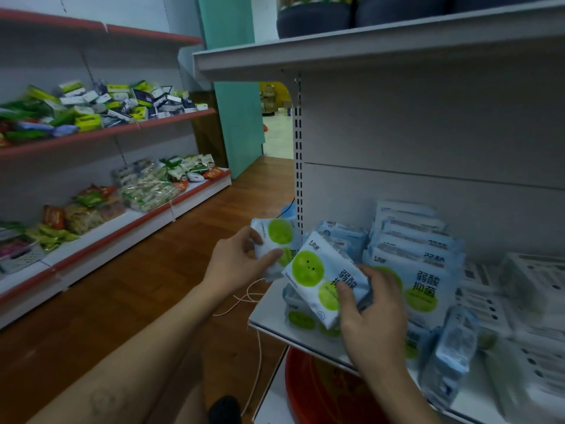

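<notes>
While your left hand (235, 261) pinches one green-dotted packet (276, 235) between thumb and fingers at the left end of the white shelf (266, 313), your right hand (373, 313) grips a second packet (318, 278) by its lower right corner, tilted over the loose packets (301, 320) lying there. The two held packets overlap in view, the second in front. Behind them, stacked packets (409, 237) lean against the back panel (428, 185). A red basin (321, 393) sits below.

The left hand (235, 258) covers the near end of one pack (276, 237), and the second pack (318, 280) hides its lower corner. A red basin (308, 390) lies mostly hidden under the shelf (270, 313). Boxes (532, 289) at the right edge are blurred, cut off, their print unreadable.
</notes>
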`<state>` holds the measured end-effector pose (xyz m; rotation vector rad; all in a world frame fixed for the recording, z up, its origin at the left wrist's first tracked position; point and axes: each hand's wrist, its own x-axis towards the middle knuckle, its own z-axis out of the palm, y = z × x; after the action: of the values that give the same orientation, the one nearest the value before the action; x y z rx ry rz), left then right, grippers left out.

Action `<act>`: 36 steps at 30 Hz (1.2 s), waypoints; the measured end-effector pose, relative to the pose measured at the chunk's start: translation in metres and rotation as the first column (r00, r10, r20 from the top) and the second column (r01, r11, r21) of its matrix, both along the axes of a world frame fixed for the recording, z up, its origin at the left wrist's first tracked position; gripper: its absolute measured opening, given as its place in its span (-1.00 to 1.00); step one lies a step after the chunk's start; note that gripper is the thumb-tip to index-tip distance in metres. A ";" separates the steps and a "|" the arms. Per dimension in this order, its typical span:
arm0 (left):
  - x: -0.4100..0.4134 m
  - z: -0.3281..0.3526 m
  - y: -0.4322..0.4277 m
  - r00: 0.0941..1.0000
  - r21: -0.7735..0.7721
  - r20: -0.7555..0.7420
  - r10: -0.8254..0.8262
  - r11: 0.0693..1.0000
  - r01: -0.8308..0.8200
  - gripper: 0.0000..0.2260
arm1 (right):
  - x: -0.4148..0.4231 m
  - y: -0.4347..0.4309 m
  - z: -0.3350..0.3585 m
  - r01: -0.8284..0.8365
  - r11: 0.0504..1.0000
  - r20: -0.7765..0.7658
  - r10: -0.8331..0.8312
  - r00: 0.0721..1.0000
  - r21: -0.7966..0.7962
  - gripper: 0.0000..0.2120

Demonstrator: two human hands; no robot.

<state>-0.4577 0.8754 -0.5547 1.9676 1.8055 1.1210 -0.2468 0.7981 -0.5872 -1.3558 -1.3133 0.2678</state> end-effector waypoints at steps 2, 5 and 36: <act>0.008 -0.001 0.003 0.998 -0.017 0.063 0.017 1.000 -0.016 -0.74 | 0.001 -0.001 -0.001 0.017 1.000 0.022 -0.017 1.000 0.016 -0.70; 0.012 0.000 0.010 0.980 -0.049 0.195 0.024 0.999 -0.014 -0.74 | 0.007 -0.001 -0.005 0.030 0.999 0.107 -0.032 0.994 0.021 -0.70; 0.018 0.054 0.110 0.794 -0.308 0.607 0.017 0.927 0.215 -0.53 | 0.018 0.018 -0.022 0.045 0.988 0.430 -0.105 0.897 0.147 -0.65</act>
<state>-0.4399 0.9852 -0.5005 1.2720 1.4091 1.1103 -0.2287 0.8163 -0.6088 -1.3952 -1.6118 -0.1917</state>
